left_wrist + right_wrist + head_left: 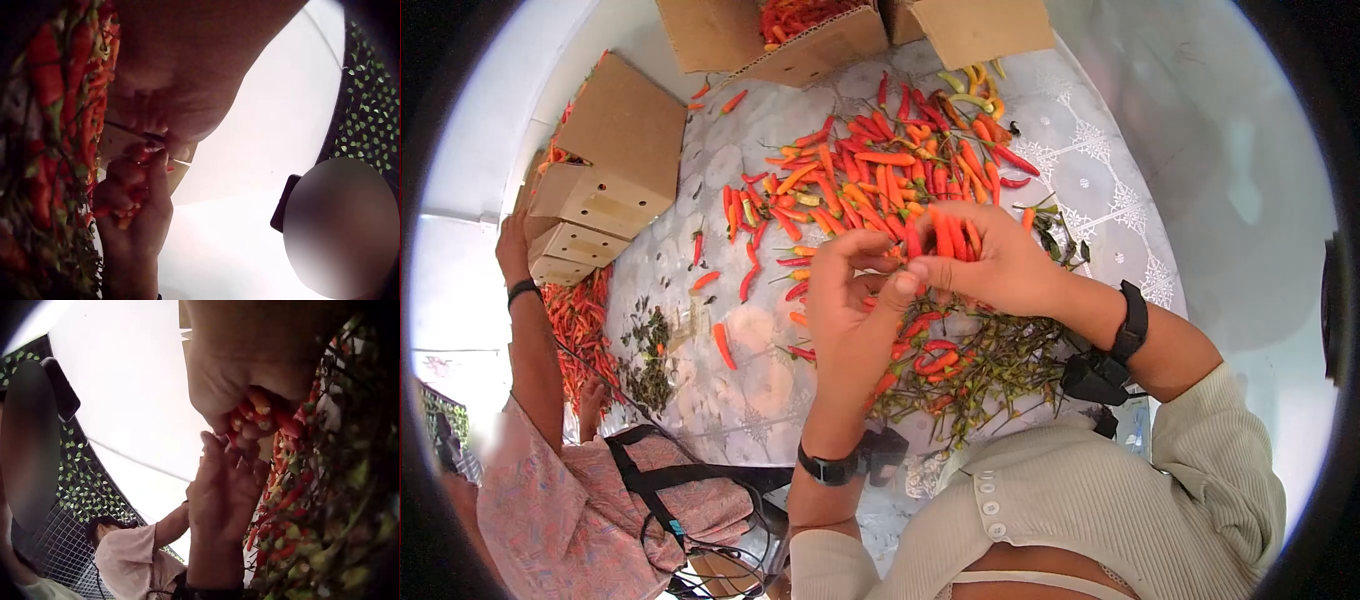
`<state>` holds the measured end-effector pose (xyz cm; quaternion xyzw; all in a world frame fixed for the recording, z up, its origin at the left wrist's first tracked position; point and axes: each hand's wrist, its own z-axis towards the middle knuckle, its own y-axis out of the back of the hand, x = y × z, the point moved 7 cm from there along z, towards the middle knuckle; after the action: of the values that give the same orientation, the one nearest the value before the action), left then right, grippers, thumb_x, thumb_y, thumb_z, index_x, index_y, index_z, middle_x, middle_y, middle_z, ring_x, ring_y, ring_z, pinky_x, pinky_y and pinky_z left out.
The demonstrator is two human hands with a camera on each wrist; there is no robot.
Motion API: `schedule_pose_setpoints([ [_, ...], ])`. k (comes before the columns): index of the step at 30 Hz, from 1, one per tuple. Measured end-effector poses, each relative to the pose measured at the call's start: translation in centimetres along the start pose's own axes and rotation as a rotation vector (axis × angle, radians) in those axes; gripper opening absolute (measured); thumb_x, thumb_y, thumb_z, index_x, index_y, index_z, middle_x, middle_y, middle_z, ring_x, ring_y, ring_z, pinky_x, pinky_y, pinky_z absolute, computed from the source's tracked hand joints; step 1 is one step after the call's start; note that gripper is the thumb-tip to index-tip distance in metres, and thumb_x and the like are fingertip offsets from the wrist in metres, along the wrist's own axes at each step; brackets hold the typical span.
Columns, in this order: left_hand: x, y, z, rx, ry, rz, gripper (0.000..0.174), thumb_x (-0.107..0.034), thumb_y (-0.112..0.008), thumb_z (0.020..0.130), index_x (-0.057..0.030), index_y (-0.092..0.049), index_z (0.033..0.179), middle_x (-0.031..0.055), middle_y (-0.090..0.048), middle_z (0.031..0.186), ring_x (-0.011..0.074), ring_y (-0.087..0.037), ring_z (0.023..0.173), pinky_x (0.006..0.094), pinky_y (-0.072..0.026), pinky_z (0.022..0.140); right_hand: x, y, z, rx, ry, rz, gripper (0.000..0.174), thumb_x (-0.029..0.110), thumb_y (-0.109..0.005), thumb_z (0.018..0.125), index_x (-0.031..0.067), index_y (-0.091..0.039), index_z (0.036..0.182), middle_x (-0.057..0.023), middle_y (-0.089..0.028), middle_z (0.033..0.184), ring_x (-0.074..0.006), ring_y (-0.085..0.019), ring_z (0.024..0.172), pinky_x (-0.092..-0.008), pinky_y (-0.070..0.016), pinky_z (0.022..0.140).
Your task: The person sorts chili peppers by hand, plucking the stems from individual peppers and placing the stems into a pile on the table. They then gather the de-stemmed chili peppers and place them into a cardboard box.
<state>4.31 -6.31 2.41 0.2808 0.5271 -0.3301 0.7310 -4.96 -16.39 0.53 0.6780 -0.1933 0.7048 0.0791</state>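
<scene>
My right hand (1000, 265) grips several red chili peppers (945, 235) in its curled fingers, above the pile on the table. In the right wrist view their cut-looking ends (259, 412) show beneath the palm. My left hand (847, 300) meets it, thumb and fingertips pinching at the stem end of one red chili. A thin dark stem (153, 136) shows by the left fingers in the left wrist view. Below both hands lie loose red chilies (938, 362) and a heap of green stems (990, 375). The fingers partly hide the held chilies.
A large spread of red and orange chilies (890, 160) covers the table's middle. Cardboard boxes stand at the left (625, 150) and back (830, 50). Another person's hand (512, 250) touches the left box. A small stem heap (647, 360) and more chilies (575, 325) lie at left.
</scene>
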Motion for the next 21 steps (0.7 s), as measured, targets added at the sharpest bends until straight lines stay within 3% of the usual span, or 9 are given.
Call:
schedule_pose_setpoints([
  [2,1.1,-0.4,-0.2,0.159,0.056,0.150,0.031,-0.018,-0.067,0.088,-0.0017,-0.053,0.109,0.0028,-0.060,0.088,0.0089,-0.056,0.075,0.0232,-0.0471,0.067,-0.2,0.3,0.0,-0.045,-0.004,0.129,0.022,0.019,-0.069,0.087,0.0035,-0.058,0.098,-0.0004,-0.060,0.076,-0.0054,-0.055,0.061,-0.0200,-0.0435,0.052],
  [4,1.5,-0.3,-0.5,0.166,0.127,0.158,0.028,-0.018,-0.066,0.089,-0.0008,-0.054,0.107,0.0017,-0.060,0.087,0.0086,-0.056,0.074,0.0231,-0.0465,0.067,-0.4,0.5,0.3,-0.092,0.101,0.147,0.023,0.020,-0.068,0.087,0.0038,-0.057,0.099,-0.0011,-0.061,0.075,-0.0056,-0.054,0.057,-0.0198,-0.0432,0.048],
  [8,1.5,0.1,-0.5,0.159,0.212,0.142,0.023,-0.019,-0.064,0.090,0.0012,-0.059,0.101,0.0009,-0.061,0.084,0.0079,-0.056,0.073,0.0224,-0.0455,0.066,0.2,0.6,-0.3,-0.125,0.090,0.162,0.022,0.018,-0.068,0.087,0.0033,-0.057,0.099,-0.0001,-0.060,0.073,-0.0045,-0.053,0.058,-0.0193,-0.0416,0.048],
  [14,1.1,-0.3,-0.3,0.184,0.149,0.077,0.026,-0.021,-0.062,0.091,0.0035,-0.062,0.099,0.0021,-0.061,0.081,0.0076,-0.055,0.072,0.0222,-0.0449,0.065,0.3,0.5,-0.4,-0.149,0.071,0.214,0.023,0.016,-0.069,0.086,0.0030,-0.056,0.100,0.0018,-0.058,0.071,-0.0038,-0.051,0.058,-0.0200,-0.0396,0.047],
  [17,2.3,0.0,-0.5,0.230,0.215,0.123,0.024,-0.019,-0.062,0.092,0.0033,-0.062,0.099,0.0015,-0.061,0.082,0.0074,-0.053,0.071,0.0217,-0.0433,0.065,0.5,0.5,-0.3,-0.145,0.084,0.242,0.023,0.017,-0.069,0.086,0.0033,-0.055,0.099,0.0021,-0.057,0.070,-0.0038,-0.050,0.056,-0.0204,-0.0383,0.046],
  [21,1.8,-0.2,-0.5,0.167,0.106,0.208,0.019,-0.017,-0.063,0.090,0.0020,-0.062,0.092,0.0027,-0.059,0.078,0.0097,-0.052,0.069,0.0234,-0.0423,0.063,0.3,0.4,-0.3,-0.109,0.022,0.147,0.022,0.020,-0.069,0.086,0.0042,-0.056,0.095,0.0010,-0.058,0.069,-0.0035,-0.050,0.053,-0.0191,-0.0377,0.044],
])
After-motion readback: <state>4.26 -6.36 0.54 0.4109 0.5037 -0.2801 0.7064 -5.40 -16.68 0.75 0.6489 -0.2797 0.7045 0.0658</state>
